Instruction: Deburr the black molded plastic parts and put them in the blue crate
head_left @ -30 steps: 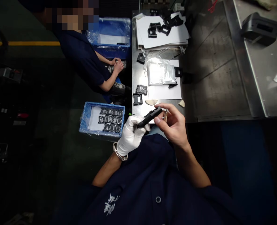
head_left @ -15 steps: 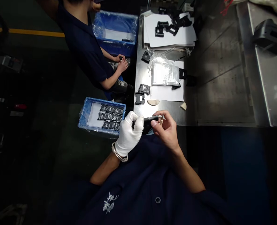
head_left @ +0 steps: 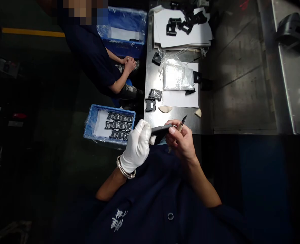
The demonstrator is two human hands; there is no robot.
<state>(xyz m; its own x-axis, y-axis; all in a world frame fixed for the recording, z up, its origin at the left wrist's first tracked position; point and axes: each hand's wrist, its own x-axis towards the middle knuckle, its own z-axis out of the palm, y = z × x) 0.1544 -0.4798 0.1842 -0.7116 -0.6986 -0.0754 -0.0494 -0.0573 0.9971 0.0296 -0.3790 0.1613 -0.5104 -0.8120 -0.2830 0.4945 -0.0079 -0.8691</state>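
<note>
A white glove covers my left hand (head_left: pixel 137 145), which is closed on one end of a black plastic part (head_left: pixel 161 131) in front of my chest. My bare right hand (head_left: pixel 181 140) is closed around a craft knife (head_left: pixel 180 127) with a light handle, its dark blade pointing up and to the right. The right fingertips also touch the other end of the black part. Beyond my hands, a black frame piece (head_left: pixel 150 105) and a plastic-wrapped piece (head_left: pixel 155 95) lie on the metal table (head_left: pixel 152 118).
A blue bin (head_left: pixel 91 118) with rows of wrapped black parts stands left of my hands. A seated person (head_left: pixel 88 57) is at the upper left by another blue bin (head_left: pixel 126 45). Plastic bags (head_left: pixel 177 76) and stacked white sheets (head_left: pixel 165 23) with black pieces lie on the table.
The knife has turned in my right hand, so its blade now stands out above the fingers. My left hand has shifted slightly left, showing more of the black part.
</note>
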